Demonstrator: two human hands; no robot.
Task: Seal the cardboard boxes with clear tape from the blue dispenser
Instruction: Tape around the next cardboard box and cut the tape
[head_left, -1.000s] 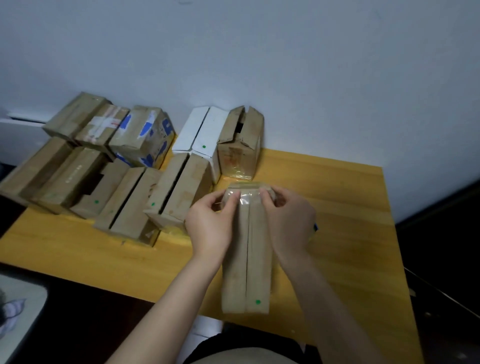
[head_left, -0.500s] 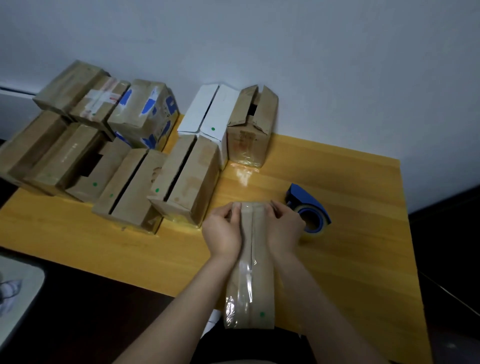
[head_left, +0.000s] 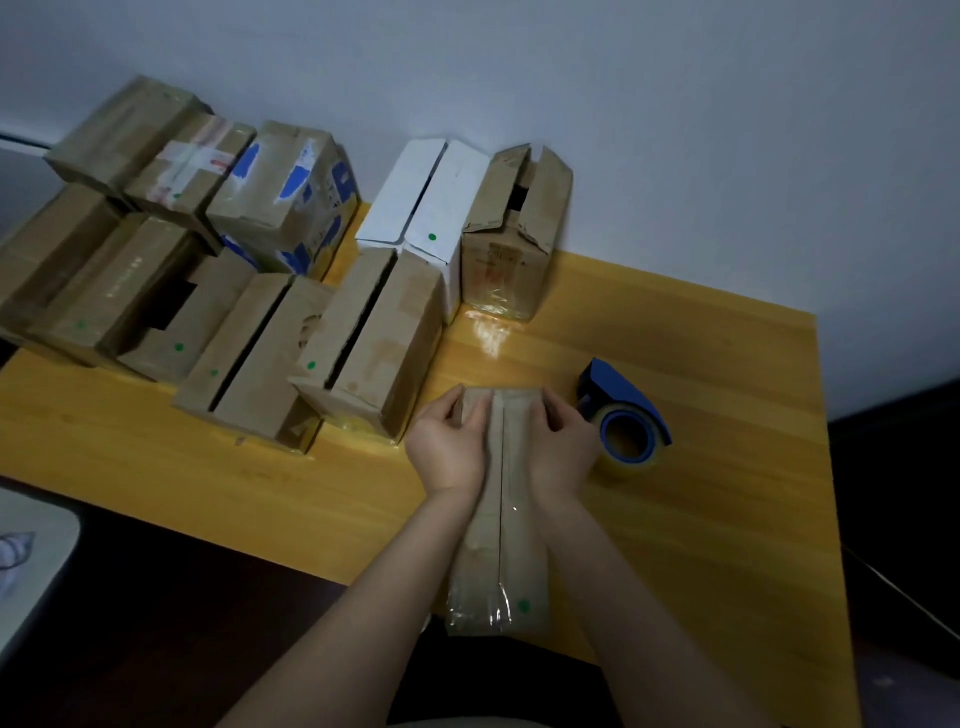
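Note:
A long brown cardboard box (head_left: 511, 561) lies on the yellow wooden table (head_left: 727, 545), one end toward me, with clear tape running along its centre seam and wrinkled over the near end. My left hand (head_left: 449, 449) and my right hand (head_left: 563, 449) hold its far end from either side, fingers curled over the top corners onto the tape. The blue tape dispenser (head_left: 626, 418) with its clear roll stands on the table just right of my right hand, untouched.
Several brown boxes (head_left: 374, 343) with open seams crowd the table's left half, some stacked against the wall. A white box (head_left: 426, 208) and an open-flapped brown box (head_left: 511, 234) stand at the back. The table's right edge (head_left: 831, 467) is near the dispenser.
The box came down flatter onto the table and my hands slid back along its far end. The view shifted, bringing the blue dispenser into sight beside my right hand.

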